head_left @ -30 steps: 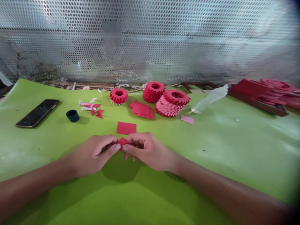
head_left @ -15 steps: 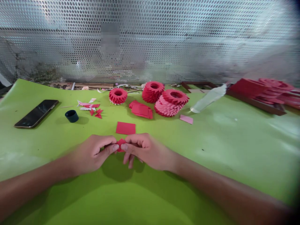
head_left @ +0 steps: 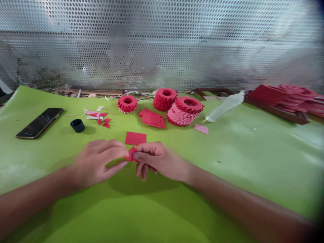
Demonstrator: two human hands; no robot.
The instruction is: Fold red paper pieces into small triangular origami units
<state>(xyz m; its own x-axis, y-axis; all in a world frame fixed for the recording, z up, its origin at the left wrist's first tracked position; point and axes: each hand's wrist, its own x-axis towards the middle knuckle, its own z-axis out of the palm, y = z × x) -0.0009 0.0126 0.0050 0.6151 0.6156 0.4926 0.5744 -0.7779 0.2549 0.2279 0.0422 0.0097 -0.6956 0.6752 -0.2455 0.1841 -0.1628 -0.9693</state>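
Note:
My right hand (head_left: 157, 158) pinches a small folded piece of red paper (head_left: 131, 153) between thumb and forefinger, its other fingers hanging below. My left hand (head_left: 103, 160) is at the paper's left side, slightly blurred, with thumb and forefinger parted around its edge. A flat red paper rectangle (head_left: 136, 138) lies on the green tabletop just beyond the fingers. Behind it is a loose stack of red paper pieces (head_left: 152, 118). Small folded red, pink and white paper pieces (head_left: 97, 114) lie in a heap to the left.
Ring-shaped paper stacks, one red (head_left: 165, 99), one pink and red (head_left: 186, 111) and a small one (head_left: 127, 104), stand at the back. A phone (head_left: 39, 123), a dark ring-like cup (head_left: 77, 125), a whitish bottle (head_left: 225, 106), a pink slip (head_left: 201, 128) and a tray of red paper (head_left: 280, 106) surround them.
My left thumb and forefinger have parted from their pinch on the red paper, and that hand has shifted slightly left. My right hand still holds the paper, now turned and more exposed.

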